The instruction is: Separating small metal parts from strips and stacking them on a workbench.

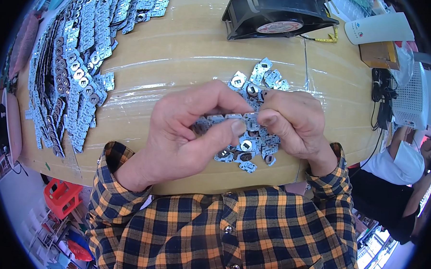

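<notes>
Between my two hands is a short strip of small circuit boards (231,117), held just above the table. My left hand (179,130) grips it from the left, thumb below and curled index finger above. At the strip's right end, my right hand (295,119) pinches with thumb and bent fingers; the fingertips are partly hidden. Beneath both hands lies a loose pile of small separate circuit boards (259,145), several bearing round metal or dark discs; my hands cover part of it. To the left, many long strips of the same boards (73,80) lie in overlapping stacks.
A black fan (283,15) stands at the table's far side. At the far right, a white cylindrical container (380,29) rests by a cardboard box (378,55), black cables (384,89) and a white perforated basket (412,97). A red stool (61,197) is lower left; another person (391,176) is at right.
</notes>
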The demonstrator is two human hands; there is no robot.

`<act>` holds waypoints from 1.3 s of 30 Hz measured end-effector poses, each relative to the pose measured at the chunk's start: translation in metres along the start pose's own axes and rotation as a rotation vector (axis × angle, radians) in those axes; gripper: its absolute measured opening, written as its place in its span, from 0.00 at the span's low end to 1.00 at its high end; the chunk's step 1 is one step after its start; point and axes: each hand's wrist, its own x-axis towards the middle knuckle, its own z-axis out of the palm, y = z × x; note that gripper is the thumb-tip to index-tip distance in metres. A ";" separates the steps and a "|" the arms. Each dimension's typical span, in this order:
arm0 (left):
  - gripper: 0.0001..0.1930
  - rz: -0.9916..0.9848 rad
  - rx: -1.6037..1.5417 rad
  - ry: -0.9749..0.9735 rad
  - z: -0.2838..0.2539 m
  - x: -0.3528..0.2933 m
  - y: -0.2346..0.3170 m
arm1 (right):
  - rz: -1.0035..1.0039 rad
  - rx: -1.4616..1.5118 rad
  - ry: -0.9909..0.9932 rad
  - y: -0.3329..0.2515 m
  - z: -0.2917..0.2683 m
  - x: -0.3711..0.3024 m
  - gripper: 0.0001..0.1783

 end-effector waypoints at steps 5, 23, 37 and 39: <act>0.09 -0.058 -0.080 -0.002 0.002 0.001 -0.001 | 0.023 -0.058 -0.030 0.001 0.001 -0.004 0.11; 0.08 0.010 -0.161 0.106 0.006 -0.002 -0.006 | 0.639 0.946 0.075 -0.010 0.010 -0.006 0.18; 0.12 0.538 0.532 0.280 0.011 0.000 -0.012 | 0.633 0.656 0.073 -0.009 0.013 -0.007 0.16; 0.12 0.511 0.494 0.295 0.009 -0.001 -0.013 | 0.627 0.643 0.077 -0.010 0.014 -0.007 0.16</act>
